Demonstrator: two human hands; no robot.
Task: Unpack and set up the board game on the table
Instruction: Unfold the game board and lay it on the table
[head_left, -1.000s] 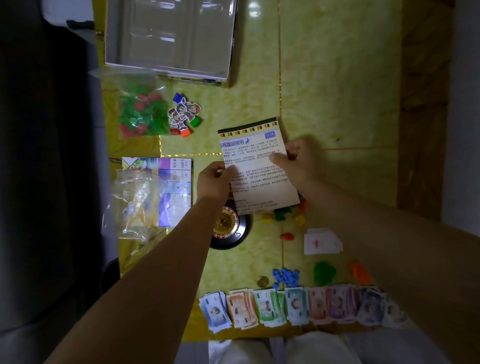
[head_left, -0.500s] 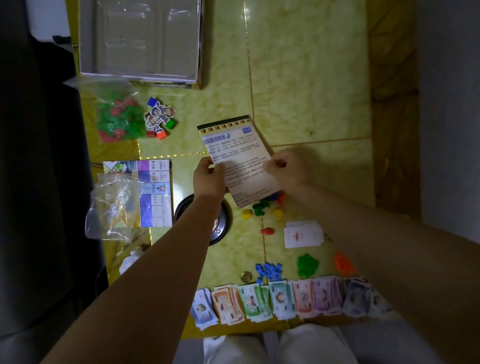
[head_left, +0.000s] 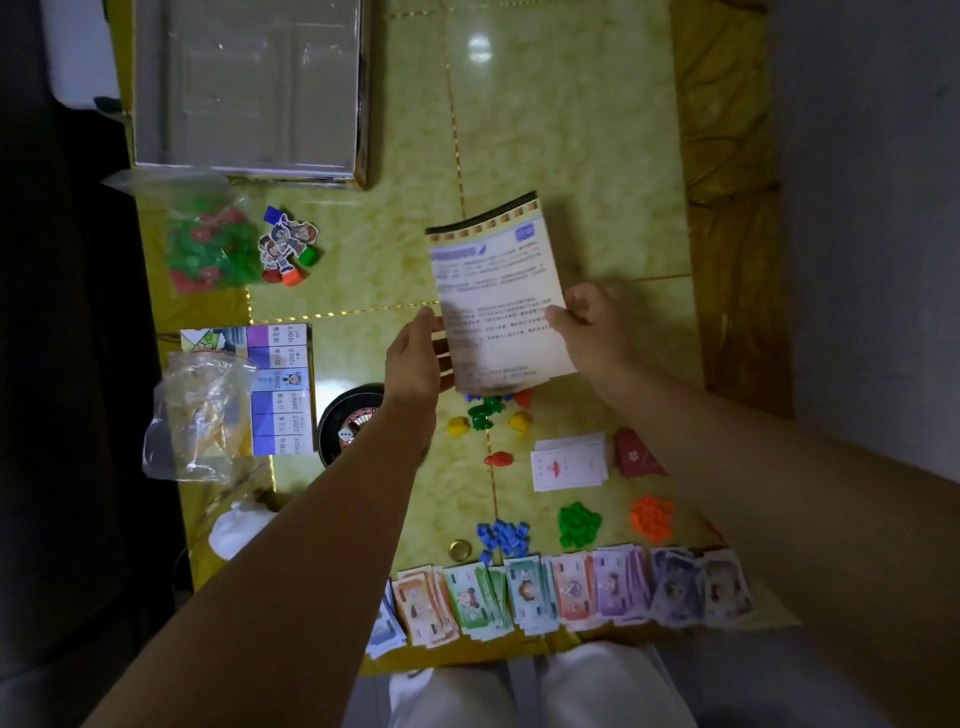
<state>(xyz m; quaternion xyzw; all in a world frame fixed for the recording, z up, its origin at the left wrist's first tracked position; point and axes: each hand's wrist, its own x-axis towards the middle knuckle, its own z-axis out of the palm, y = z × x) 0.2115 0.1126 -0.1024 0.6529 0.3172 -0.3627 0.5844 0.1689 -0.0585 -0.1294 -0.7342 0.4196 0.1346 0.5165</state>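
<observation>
At the far left, a bag of green and red houses (head_left: 208, 249) is lying beside the emptied box (head_left: 249, 88) and the character standees (head_left: 288, 244), while nearer, a crumpled clear bag (head_left: 200, 415) is overlapping the game board (head_left: 283, 389), which is lying folded and not yet opened out. Its squares are showing Chinese characters with prices such as 1000, 1200, 2000 and 2200. A black spinner wheel (head_left: 348, 426) is sitting just right of it. In the middle, the left hand (head_left: 415, 358) is pinching the left edge of the rules sheet (head_left: 498, 296) and the right hand (head_left: 597, 327) is gripping its right edge, holding it above the table (head_left: 571, 130); its Chinese print is too blurred to read. Below it, coloured pawns (head_left: 483, 415), a white card stack (head_left: 569, 462) and a red deck (head_left: 636, 452) are lying out. Nearest, sorted blue (head_left: 501, 538), green (head_left: 579, 525) and orange (head_left: 652, 517) piles and a row of paper money (head_left: 545, 592) are suggesting that unpacking is mostly finished, with the board and houses remaining.
</observation>
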